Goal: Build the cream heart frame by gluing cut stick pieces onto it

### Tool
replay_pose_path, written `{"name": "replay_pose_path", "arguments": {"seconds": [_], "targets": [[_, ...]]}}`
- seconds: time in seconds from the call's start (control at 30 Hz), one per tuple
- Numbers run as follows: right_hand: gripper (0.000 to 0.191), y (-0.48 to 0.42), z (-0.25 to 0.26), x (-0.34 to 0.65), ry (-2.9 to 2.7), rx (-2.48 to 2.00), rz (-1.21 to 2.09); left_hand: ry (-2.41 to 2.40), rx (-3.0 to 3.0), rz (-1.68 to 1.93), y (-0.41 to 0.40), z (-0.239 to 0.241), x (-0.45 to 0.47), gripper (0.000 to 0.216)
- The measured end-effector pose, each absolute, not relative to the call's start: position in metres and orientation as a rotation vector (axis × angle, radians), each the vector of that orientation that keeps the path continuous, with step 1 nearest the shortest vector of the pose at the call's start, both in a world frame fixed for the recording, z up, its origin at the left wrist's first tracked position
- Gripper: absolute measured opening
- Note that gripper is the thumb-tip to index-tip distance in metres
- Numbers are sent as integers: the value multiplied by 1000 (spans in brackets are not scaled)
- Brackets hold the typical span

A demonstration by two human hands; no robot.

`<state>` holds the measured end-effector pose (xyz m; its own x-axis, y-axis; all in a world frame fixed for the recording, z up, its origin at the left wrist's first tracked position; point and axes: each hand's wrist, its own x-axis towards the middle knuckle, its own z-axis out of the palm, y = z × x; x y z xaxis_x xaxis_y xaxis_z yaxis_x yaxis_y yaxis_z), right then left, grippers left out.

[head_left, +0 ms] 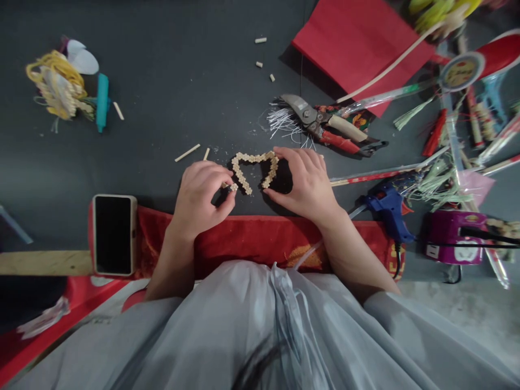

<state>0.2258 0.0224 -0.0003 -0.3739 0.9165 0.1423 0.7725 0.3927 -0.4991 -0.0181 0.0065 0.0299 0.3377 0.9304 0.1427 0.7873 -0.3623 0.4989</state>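
A heart-shaped outline of small pale wooden pieces (pixel 254 169) lies on the dark tabletop (pixel 170 92) right in front of me. My left hand (pixel 201 197) pinches a small pale piece at the shape's lower left end, fingers curled together. My right hand (pixel 306 181) rests on the shape's right side, fingers pressed down on it and on a dark patch beneath.
A phone (pixel 114 234) lies at the left on a red cloth (pixel 252 241). Pruning shears (pixel 325 127) lie behind the shape, a blue glue gun (pixel 388 208) at the right, red paper (pixel 357 40) behind. Loose stick bits (pixel 187 153) scatter about. Yellow bundle (pixel 59 84) far left.
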Motion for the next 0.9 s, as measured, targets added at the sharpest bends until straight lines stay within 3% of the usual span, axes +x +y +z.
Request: {"name": "replay_pose_path", "arguments": {"seconds": [0.27, 0.57, 0.9], "targets": [[63, 23, 3, 229, -2297, -1434, 499, 1545, 2300, 682, -1, 31, -2, 8], [38, 24, 11, 233, -2347, -1351, 590, 1663, 2375, 622, -12, 26, 31, 12], [24, 26, 4, 232, -2303, -1229, 617, 1718, 2365, 570, -11, 15, 40, 8]]}}
